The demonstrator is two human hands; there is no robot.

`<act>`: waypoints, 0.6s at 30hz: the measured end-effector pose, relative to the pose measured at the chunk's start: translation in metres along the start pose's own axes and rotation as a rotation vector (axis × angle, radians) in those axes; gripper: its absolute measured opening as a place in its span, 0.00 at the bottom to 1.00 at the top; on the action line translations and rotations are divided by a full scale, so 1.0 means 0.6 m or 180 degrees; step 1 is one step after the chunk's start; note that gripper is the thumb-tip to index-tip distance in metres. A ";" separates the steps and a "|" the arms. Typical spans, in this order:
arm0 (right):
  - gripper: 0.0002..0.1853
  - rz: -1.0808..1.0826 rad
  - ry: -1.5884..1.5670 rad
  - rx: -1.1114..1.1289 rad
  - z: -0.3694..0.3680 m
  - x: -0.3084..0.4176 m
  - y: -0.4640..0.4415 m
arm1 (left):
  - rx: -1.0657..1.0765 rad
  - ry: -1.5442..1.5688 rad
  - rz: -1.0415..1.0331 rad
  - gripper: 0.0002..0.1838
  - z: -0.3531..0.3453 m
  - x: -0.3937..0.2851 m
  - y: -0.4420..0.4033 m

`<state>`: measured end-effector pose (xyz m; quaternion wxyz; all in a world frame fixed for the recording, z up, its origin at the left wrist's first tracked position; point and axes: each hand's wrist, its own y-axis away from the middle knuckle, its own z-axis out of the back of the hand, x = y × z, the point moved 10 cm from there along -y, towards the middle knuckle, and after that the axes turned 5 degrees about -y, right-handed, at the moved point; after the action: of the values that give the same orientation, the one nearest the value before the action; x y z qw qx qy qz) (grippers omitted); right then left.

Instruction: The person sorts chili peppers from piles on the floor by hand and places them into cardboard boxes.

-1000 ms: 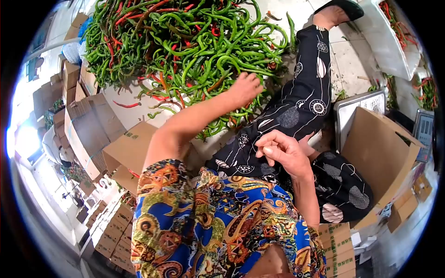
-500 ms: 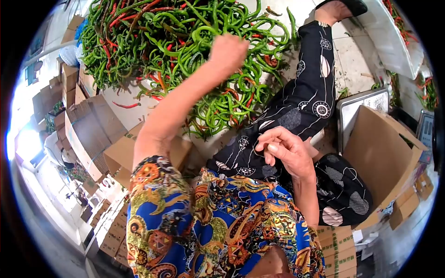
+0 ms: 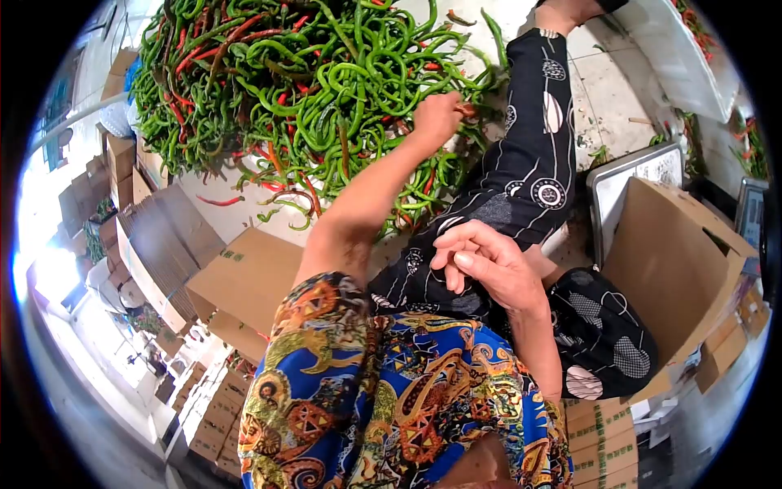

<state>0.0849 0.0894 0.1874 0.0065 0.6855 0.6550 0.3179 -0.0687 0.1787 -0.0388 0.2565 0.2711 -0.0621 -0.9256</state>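
A large heap of long green and red peppers lies on the pale floor. My left hand is at the right part of this heap, back of the hand up. Its fingers are curled, with a reddish-brown pepper right beside the fingertips; what lies inside the grip is hidden. Over my lap hovers my right hand, loosely bent with the thumb near the fingers, gaps between them and nothing visible in it. It is nearest to my patterned black trousers.
My outstretched leg borders the heap on the right. Beyond it stand a metal-topped scale, an open cardboard box and a white container. Another cardboard box and flattened cardboard are at the left.
My left hand has moved from over the middle of the heap to its right part, lower and nearer my leg. My right hand keeps its pose. The view has shifted slightly.
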 end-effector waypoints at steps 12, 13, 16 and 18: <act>0.16 0.0069 -0.0122 0.0002 0.010 -0.009 0.004 | 0.0933 0.1328 -0.1138 0.16 0.326 -0.267 -0.095; 0.15 0.0087 -0.0194 0.0013 0.007 -0.006 0.004 | 0.0531 0.2011 -0.1551 0.15 0.375 -0.333 -0.100; 0.13 0.0126 -0.0204 -0.0108 0.006 0.001 0.006 | 0.0839 0.3381 -0.2309 0.21 0.481 -0.456 -0.036; 0.13 0.0119 -0.0216 -0.0176 0.007 0.000 0.009 | 0.0341 0.2678 -0.2329 0.18 0.455 -0.408 -0.026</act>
<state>0.0914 0.0901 0.1862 0.0417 0.7075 0.6325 0.3126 -0.0446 0.3102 0.3030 -0.0929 0.6336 0.0968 -0.7619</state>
